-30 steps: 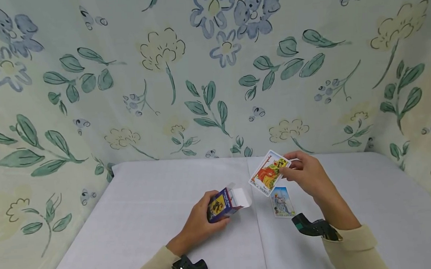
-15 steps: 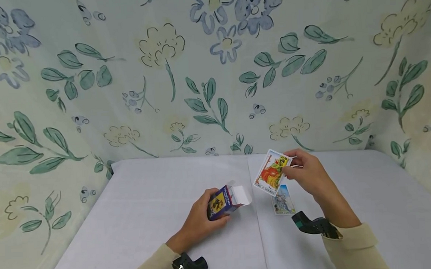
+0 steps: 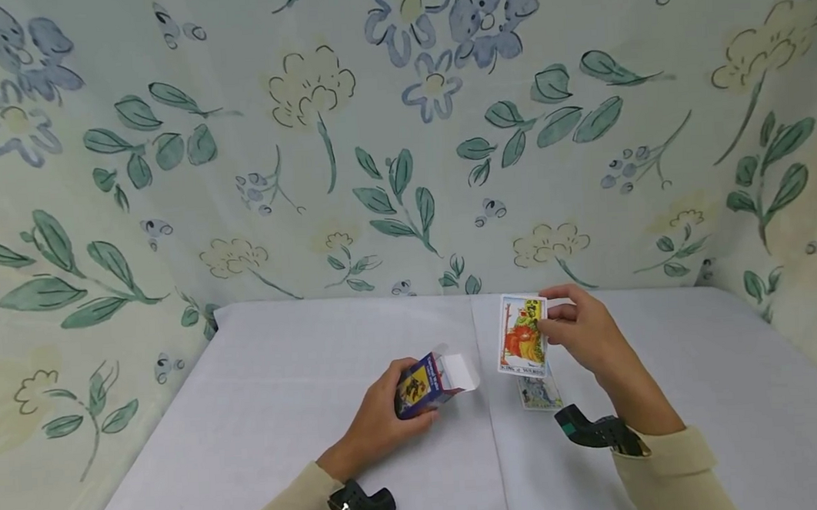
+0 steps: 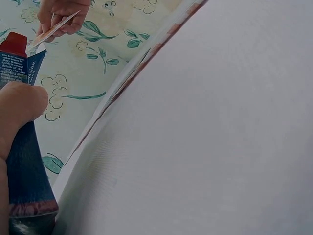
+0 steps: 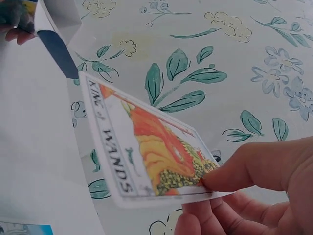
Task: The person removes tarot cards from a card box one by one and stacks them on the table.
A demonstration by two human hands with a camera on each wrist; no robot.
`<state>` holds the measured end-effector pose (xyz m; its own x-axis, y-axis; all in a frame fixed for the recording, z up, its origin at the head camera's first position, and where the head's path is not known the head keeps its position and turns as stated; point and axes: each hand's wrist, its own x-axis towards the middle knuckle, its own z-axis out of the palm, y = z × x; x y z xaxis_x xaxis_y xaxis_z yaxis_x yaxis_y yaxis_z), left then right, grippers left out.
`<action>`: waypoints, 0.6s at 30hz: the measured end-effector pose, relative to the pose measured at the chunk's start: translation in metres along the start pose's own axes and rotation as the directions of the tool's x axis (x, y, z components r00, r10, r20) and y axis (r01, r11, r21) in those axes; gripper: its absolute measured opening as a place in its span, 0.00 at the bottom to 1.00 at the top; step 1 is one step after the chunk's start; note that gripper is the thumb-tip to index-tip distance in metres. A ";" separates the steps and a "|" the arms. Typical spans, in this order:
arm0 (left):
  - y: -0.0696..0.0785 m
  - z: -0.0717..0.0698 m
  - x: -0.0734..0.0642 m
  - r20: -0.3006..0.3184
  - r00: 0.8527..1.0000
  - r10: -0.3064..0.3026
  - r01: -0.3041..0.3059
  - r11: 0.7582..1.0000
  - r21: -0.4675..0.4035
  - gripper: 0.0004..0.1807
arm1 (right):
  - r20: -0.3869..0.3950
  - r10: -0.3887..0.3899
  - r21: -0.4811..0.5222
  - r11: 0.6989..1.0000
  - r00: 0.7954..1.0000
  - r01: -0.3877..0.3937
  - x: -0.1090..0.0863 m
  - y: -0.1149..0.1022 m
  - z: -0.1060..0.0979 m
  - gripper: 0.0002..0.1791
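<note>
In the head view my left hand [image 3: 379, 422] grips a blue card box [image 3: 421, 389] with a yellow picture panel. The box is tilted, its white flap [image 3: 461, 373] hanging open toward the right. Between thumb and fingers, my right hand [image 3: 586, 330] pinches a tarot card [image 3: 522, 337] by its right edge. "King of Wands" reads along the bottom of this card [image 5: 146, 147] in the right wrist view. Flat on the table below it lies a second, bluish card [image 3: 540, 394], its upper part hidden behind the held one.
A white cloth covers the table [image 3: 283, 369], with a fold line running front to back near the middle. Behind it hangs a floral curtain [image 3: 388, 133], which also closes off both sides. Each wrist carries a black camera mount [image 3: 594, 430].
My right hand has turned the King of Wands card from slanted to nearly upright and shifted it slightly right, so it now overlaps the lying card more. The left hand keeps the box in place.
</note>
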<state>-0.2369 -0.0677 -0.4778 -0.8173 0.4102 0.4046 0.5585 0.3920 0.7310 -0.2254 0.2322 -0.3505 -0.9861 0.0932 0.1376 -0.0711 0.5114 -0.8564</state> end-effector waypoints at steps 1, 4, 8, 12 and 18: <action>0.000 -0.001 0.000 0.002 1.000 -0.001 0.001 1.000 0.001 0.39 | -0.002 0.006 0.000 1.000 1.000 -0.006 0.000 0.000 0.000 0.27; 0.001 -0.001 0.001 0.009 1.000 -0.005 0.005 1.000 0.000 0.39 | -0.003 0.028 0.002 1.000 1.000 -0.028 -0.001 0.002 -0.001 0.28; -0.001 -0.001 0.001 -0.001 1.000 0.002 -0.002 1.000 -0.005 0.40 | -0.015 0.072 -0.011 0.997 0.997 -0.073 0.000 0.009 -0.004 0.27; -0.002 -0.001 0.002 -0.006 1.000 0.010 -0.010 1.000 0.000 0.40 | -0.032 0.138 -0.010 0.990 0.990 -0.138 0.003 0.017 -0.007 0.28; -0.001 -0.001 0.001 0.007 1.000 -0.001 0.001 1.000 -0.013 0.40 | -0.035 0.226 -0.001 0.974 0.974 -0.226 0.005 0.028 -0.008 0.28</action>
<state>-0.2378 -0.0684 -0.4774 -0.8171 0.4158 0.3994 0.5555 0.3819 0.7387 -0.2311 0.2539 -0.3701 -0.9709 0.2358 -0.0419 0.1534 0.4779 -0.8649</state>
